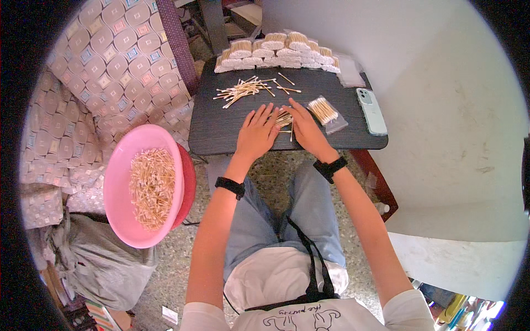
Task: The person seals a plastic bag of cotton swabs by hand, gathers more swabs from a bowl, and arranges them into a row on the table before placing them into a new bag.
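Observation:
A small bunch of cotton swabs (284,119) lies on the dark table between my two hands. My left hand (257,131) rests at its left side, fingers stretched out and a little spread. From the other side my right hand (306,129) touches the bunch, its fingers extended and partly covering it. One swab (291,132) points toward me below the rest. Just right of my right hand lies a clear plastic bag (334,124) with a bundle of swabs in it. Beyond my left hand is a loose scattered pile of swabs (243,91).
Packed swab bundles (276,54) are stacked along the far edge of the table (221,138). Flat clear bags (349,71) and a pale phone (372,112) lie at the right. A pink basin (118,193) of loose swabs stands to my left, beside patterned fabric (121,49).

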`<action>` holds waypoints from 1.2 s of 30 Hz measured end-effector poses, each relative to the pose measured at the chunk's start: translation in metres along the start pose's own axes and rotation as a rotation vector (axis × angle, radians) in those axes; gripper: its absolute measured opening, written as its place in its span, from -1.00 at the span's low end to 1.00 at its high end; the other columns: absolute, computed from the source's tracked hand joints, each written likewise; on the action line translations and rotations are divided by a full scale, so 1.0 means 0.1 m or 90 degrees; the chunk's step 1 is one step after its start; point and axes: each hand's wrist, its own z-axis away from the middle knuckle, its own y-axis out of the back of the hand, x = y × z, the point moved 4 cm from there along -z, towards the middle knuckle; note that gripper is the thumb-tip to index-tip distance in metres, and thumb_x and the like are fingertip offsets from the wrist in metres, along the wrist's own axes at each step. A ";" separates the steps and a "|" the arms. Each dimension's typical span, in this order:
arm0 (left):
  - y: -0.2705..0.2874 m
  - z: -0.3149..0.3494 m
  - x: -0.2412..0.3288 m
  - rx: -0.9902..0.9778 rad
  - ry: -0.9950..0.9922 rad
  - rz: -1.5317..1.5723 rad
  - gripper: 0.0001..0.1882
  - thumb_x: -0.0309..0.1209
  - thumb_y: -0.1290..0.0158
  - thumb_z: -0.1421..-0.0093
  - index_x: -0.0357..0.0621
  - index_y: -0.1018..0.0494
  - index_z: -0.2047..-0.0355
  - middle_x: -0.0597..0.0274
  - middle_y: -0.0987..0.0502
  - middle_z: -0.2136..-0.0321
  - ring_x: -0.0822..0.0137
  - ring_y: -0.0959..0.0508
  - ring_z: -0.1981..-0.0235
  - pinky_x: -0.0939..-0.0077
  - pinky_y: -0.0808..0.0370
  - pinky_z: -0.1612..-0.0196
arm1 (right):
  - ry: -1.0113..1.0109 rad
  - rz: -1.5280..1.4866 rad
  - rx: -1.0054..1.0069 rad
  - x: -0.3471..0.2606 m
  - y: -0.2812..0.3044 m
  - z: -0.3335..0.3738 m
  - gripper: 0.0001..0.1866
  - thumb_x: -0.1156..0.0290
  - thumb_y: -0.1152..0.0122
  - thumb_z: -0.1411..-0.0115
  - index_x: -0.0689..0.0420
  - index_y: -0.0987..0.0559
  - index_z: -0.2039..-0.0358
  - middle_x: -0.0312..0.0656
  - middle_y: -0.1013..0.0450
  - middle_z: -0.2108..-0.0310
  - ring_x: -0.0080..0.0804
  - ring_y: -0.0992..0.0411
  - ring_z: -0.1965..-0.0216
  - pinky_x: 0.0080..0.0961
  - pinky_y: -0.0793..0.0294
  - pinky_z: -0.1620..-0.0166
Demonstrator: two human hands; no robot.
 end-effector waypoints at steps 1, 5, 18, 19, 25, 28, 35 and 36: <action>0.01 -0.01 0.00 0.009 0.006 -0.002 -0.52 -0.16 0.25 -0.30 -0.08 -0.21 -0.17 0.17 -0.22 -0.19 0.19 -0.19 -0.21 0.23 -0.09 -0.23 | 0.026 0.005 -0.006 -0.03 0.05 0.01 -0.65 0.60 0.03 -0.10 0.18 -0.44 0.05 0.01 -0.24 -0.11 0.01 -0.21 -0.12 -0.22 -0.19 -0.16; 0.01 -0.07 0.05 0.030 0.007 -0.039 -0.52 -0.17 0.24 -0.29 -0.10 -0.23 -0.15 0.19 -0.24 -0.18 0.20 -0.22 -0.18 0.23 -0.12 -0.17 | 0.089 0.055 -0.031 -0.10 0.20 0.11 -0.74 0.59 -0.09 0.00 0.16 -0.52 0.23 -0.08 -0.35 0.02 -0.07 -0.30 -0.02 -0.25 -0.27 -0.10; -0.01 -0.08 0.04 0.003 0.036 -0.065 -0.53 -0.16 0.30 -0.32 0.08 -0.17 -0.20 0.26 -0.18 -0.22 0.27 -0.17 -0.23 0.20 -0.03 -0.22 | 0.035 0.016 0.005 -0.08 0.26 0.19 -0.87 0.46 -0.19 -0.04 0.18 -0.52 0.37 -0.12 -0.41 0.15 -0.11 -0.34 0.09 -0.27 -0.33 0.01; -0.02 -0.08 0.03 -0.003 0.043 -0.073 -0.54 -0.16 0.31 -0.32 0.09 -0.17 -0.20 0.26 -0.18 -0.22 0.27 -0.17 -0.23 0.19 -0.03 -0.22 | 0.028 0.027 0.007 -0.08 0.26 0.20 -0.88 0.46 -0.19 -0.04 0.19 -0.52 0.38 -0.11 -0.41 0.17 -0.11 -0.35 0.10 -0.27 -0.34 0.02; -0.03 -0.08 0.03 -0.006 0.051 -0.068 -0.54 -0.16 0.32 -0.33 0.08 -0.18 -0.20 0.26 -0.19 -0.21 0.28 -0.17 -0.22 0.18 -0.03 -0.22 | 0.015 0.051 0.032 -0.06 0.27 0.24 -0.87 0.48 -0.20 -0.03 0.20 -0.51 0.38 -0.09 -0.41 0.20 -0.10 -0.36 0.13 -0.29 -0.37 0.06; -0.02 -0.09 0.04 -0.009 0.055 -0.060 -0.54 -0.16 0.32 -0.33 0.06 -0.19 -0.20 0.26 -0.19 -0.21 0.28 -0.17 -0.23 0.19 -0.03 -0.22 | 0.004 0.050 0.040 -0.05 0.27 0.26 -0.87 0.49 -0.20 -0.02 0.20 -0.50 0.38 -0.08 -0.40 0.21 -0.10 -0.36 0.13 -0.29 -0.37 0.07; -0.03 -0.08 0.01 -0.025 0.079 -0.037 -0.54 -0.17 0.31 -0.32 0.00 -0.19 -0.19 0.27 -0.18 -0.22 0.32 -0.15 -0.24 0.23 -0.01 -0.25 | -0.010 0.035 0.045 -0.15 0.20 0.27 -0.87 0.52 -0.20 -0.01 0.21 -0.48 0.40 -0.07 -0.37 0.21 -0.07 -0.32 0.11 -0.26 -0.32 0.03; -0.02 -0.07 0.00 -0.025 0.080 -0.038 -0.54 -0.17 0.31 -0.32 0.00 -0.19 -0.19 0.27 -0.18 -0.22 0.32 -0.15 -0.24 0.23 -0.01 -0.25 | -0.010 0.033 0.044 -0.18 0.19 0.27 -0.87 0.52 -0.20 -0.01 0.21 -0.48 0.40 -0.07 -0.37 0.21 -0.07 -0.32 0.11 -0.26 -0.32 0.03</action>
